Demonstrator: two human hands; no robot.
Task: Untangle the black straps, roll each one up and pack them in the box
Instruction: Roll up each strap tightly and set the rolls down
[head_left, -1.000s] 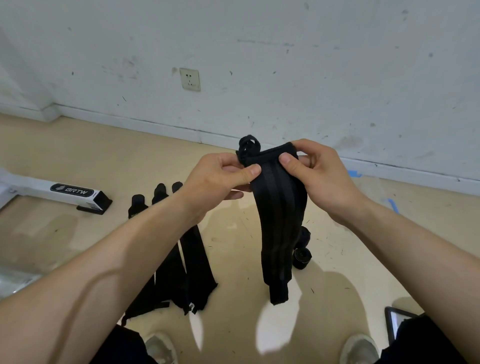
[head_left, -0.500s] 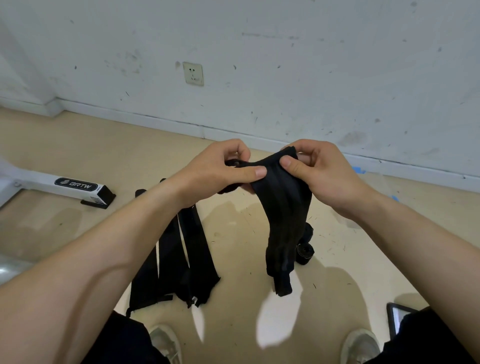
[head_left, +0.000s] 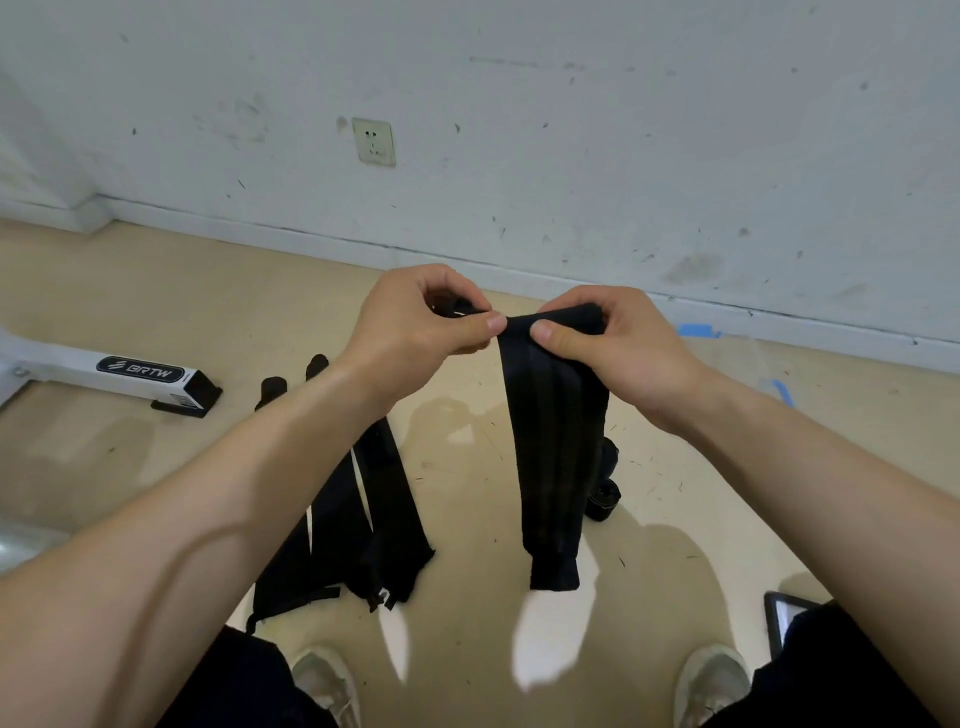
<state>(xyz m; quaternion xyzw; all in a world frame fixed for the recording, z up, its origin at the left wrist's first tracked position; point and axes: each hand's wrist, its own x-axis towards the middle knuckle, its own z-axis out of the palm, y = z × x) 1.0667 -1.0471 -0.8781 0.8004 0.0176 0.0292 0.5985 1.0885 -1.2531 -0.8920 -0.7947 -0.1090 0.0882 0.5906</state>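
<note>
The black strap (head_left: 553, 441) hangs straight down above the floor (head_left: 208, 291). Its top end is pinched between thumb and fingers of both the left hand (head_left: 415, 332) and the right hand (head_left: 618, 343), thumbs nearly touching. Behind it a rolled strap (head_left: 602, 499) sits on the floor, and loose straps (head_left: 363, 530) lie flat below the left forearm.

— What is laid on the beige floor (head_left: 208, 291)?
— Flat black straps (head_left: 395, 519) are spread left of centre, overlapped at their near ends.
— And to their right?
— Rolled straps (head_left: 602, 499) are set down, apart from the flat ones.
— What else is found there?
— A white metal foot (head_left: 140, 371) marked BRTW is rested at the far left. Blue tape (head_left: 696, 330) is stuck near the skirting, and a dark-framed screen (head_left: 779, 618) is placed beside a pale shoe (head_left: 711, 675).
</note>
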